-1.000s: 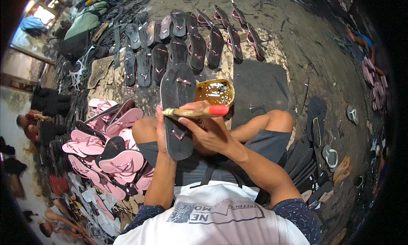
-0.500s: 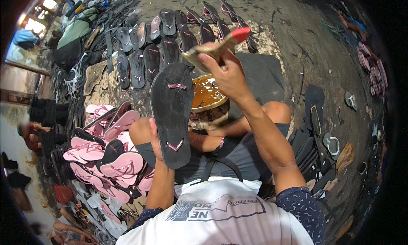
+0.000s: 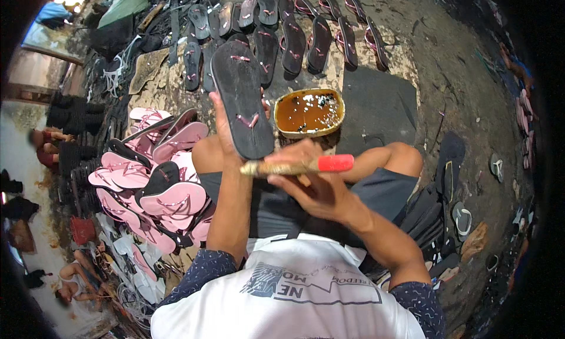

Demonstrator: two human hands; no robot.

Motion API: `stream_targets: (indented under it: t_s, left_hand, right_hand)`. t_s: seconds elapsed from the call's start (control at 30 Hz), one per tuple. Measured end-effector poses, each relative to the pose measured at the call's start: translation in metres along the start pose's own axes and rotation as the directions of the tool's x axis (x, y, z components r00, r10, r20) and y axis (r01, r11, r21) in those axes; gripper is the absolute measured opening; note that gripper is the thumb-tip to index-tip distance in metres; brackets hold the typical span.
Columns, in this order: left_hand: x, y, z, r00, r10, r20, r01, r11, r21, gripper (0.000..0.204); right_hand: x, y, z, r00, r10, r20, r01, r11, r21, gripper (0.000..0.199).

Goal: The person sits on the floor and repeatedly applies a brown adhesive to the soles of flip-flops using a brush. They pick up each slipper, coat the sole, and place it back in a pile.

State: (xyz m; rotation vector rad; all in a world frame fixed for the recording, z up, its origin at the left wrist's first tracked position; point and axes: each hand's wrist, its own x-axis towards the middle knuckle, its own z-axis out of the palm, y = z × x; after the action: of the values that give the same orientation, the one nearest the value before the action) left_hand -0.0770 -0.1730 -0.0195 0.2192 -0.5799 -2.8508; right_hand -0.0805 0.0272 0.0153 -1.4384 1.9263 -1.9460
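Observation:
My left hand (image 3: 223, 130) is closed around the edges of a black flip-flop sole (image 3: 238, 89), held up with its underside facing me; pinkish strap ends show at its toe and near its lower end. In my right hand (image 3: 321, 195) is a glue brush (image 3: 282, 168) with a tan, crusted body and a red end (image 3: 336, 163). The brush lies level, its tan tip beside the lower end of the sole; whether they touch I cannot tell. A tub (image 3: 309, 133) of glossy amber liquid, probably glue, stands just beyond my right hand.
Several black flip-flops (image 3: 292, 45) lie in rows beyond the tub. On the left is a heap of pink flip-flops (image 3: 173, 198). A dark flat mat (image 3: 379, 106) lies right of the tub. Another person (image 3: 76, 280) sits at the lower left.
My right hand has come down toward me with the brush, from above the tub to the sole's lower end. The sole has moved slightly away from me, and the view has shifted.

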Motion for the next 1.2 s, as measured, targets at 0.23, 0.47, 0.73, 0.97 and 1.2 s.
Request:
stream_targets:
  t_s: [0.23, 0.47, 0.73, 0.97, 1.2]
  left_hand:
    - [-0.020, -0.047, 0.057, 0.963, 0.026, -0.268, 0.018, 0.987, 0.161, 0.045]
    - [0.062, -0.028, -0.033, 0.989, -0.015, -0.147, 0.017, 1.000, 0.013, 0.067]
    - [0.289, -0.049, -0.004, 0.998, -0.062, 0.019, 0.062, 0.998, 0.000, 0.065]
    - [0.250, -0.040, -0.035, 0.972, -0.034, -0.232, 0.136, 0.888, 0.440, 0.053]
    - [-0.025, 0.133, -0.020, 0.834, 0.525, 0.170, -0.208, 0.014, 0.978, 0.029]
  right_hand:
    - [0.091, 0.077, -0.020, 0.957, -0.273, -0.097, 0.215, 0.894, -0.393, 0.019]
    - [-0.001, 0.008, -0.033, 0.882, 0.464, -0.083, -0.434, 0.867, 0.244, 0.027]
    - [-0.042, -0.009, -0.132, 0.611, 0.408, -0.678, -0.460, 0.880, 0.115, 0.032]
    - [-0.062, 0.022, -0.147, 0.473, 0.436, -0.765, -0.527, 0.836, 0.151, 0.038]
    - [-0.060, 0.064, -0.150, 0.588, 0.395, -0.706, -0.625, 0.776, -0.087, 0.048]
